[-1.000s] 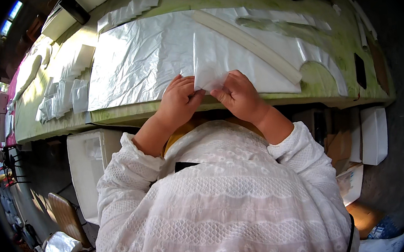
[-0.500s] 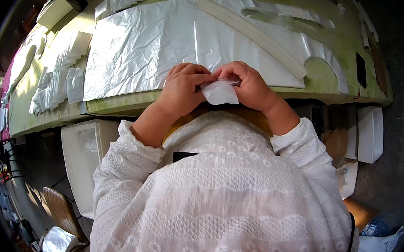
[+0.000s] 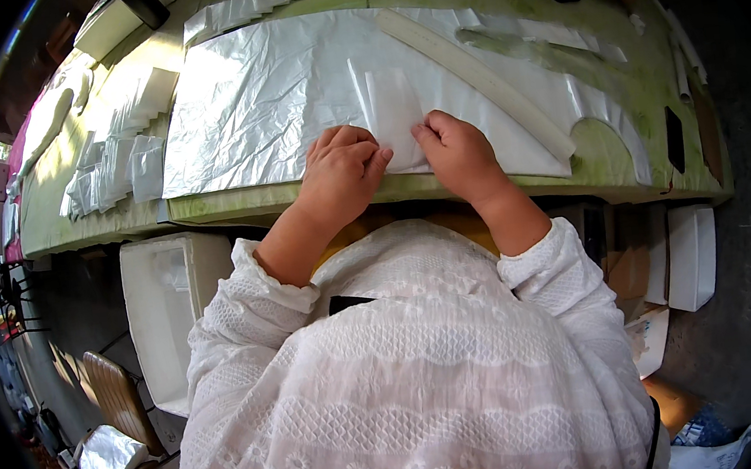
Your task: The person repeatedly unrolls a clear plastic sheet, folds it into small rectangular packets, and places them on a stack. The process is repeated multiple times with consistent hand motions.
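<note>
Pinching a small plastic piece [image 3: 396, 104] by its sides, the left hand [image 3: 342, 174] and right hand [image 3: 463, 156] likely hold both edges so it stays flat. It is over the big shiny sheet [image 3: 243, 102], near the table's [image 3: 235, 203] front edge. A long stick [image 3: 478, 82] lies across the sheet, perhaps weighing it down.

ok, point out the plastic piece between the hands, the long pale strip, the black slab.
Plastic piece [image 3: 397, 109], head view: its middle.
Long pale strip [image 3: 478, 82], head view: middle of its length.
Black slab [image 3: 675, 139], head view: face centre.
</note>
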Tool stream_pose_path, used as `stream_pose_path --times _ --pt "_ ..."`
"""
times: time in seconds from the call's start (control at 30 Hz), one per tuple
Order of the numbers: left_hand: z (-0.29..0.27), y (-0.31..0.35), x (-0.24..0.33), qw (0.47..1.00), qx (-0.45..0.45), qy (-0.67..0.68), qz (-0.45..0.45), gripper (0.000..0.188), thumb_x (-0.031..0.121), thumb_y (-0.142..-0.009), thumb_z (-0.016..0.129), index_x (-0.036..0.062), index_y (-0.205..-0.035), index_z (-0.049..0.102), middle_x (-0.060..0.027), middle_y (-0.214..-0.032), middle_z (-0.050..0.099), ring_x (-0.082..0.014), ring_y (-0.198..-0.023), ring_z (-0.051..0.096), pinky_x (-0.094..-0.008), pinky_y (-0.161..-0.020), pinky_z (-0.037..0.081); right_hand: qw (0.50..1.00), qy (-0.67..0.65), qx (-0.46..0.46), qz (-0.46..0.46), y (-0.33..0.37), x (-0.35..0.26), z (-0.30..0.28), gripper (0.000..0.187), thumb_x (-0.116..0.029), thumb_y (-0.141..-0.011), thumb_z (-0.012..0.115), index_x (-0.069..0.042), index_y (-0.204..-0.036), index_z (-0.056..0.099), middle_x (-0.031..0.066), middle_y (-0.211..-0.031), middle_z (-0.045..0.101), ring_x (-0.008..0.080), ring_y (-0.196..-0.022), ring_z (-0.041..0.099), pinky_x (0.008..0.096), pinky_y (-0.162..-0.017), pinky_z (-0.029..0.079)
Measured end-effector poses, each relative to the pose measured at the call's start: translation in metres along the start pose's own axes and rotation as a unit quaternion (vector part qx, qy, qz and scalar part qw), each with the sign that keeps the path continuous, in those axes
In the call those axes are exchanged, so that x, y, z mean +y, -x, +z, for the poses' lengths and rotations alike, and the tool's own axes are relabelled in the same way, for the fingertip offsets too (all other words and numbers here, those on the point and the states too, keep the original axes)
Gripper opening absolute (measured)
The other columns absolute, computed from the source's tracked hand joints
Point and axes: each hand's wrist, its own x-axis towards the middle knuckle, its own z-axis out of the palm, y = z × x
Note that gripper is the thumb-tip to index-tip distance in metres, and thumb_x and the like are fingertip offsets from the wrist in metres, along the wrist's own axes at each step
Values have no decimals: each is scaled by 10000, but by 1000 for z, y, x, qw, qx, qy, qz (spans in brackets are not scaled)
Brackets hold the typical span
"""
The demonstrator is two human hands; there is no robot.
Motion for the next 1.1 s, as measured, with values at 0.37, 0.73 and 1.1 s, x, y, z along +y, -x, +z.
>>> stream_pose_path --times 0.37,0.73,1.1 --pt "-1 -8 4 998 -35 -46 -37 252 356 -890 747 105 -869 748 -23 -1097 676 -273 -1056 596 -443 -979 406 992 118 -43 34 -19 -4 2 345 -349 -1007 538 -33 -917 645 214 -891 708 440 -859 667 520 -759 532" --pt "16 -28 -2 976 -98 -157 112 1029 734 -863 612 27 -1568 361 -217 -1642 323 -416 -1545 249 -574 -1247 200 995 94 26 26 -8 -5 9 273 -256 -942 612 -75 -1137 672 138 -924 716 344 -856 696 435 -786 554" --pt "16 -19 2 973 -68 -177 129 1032 724 -814 674 64 -1557 399 -184 -1653 325 -371 -1559 240 -594 -1250 167 990 -28 68 -122 17 16 11 129 -116 -871 674 -82 -995 687 90 -893 727 308 -863 687 426 -760 555"
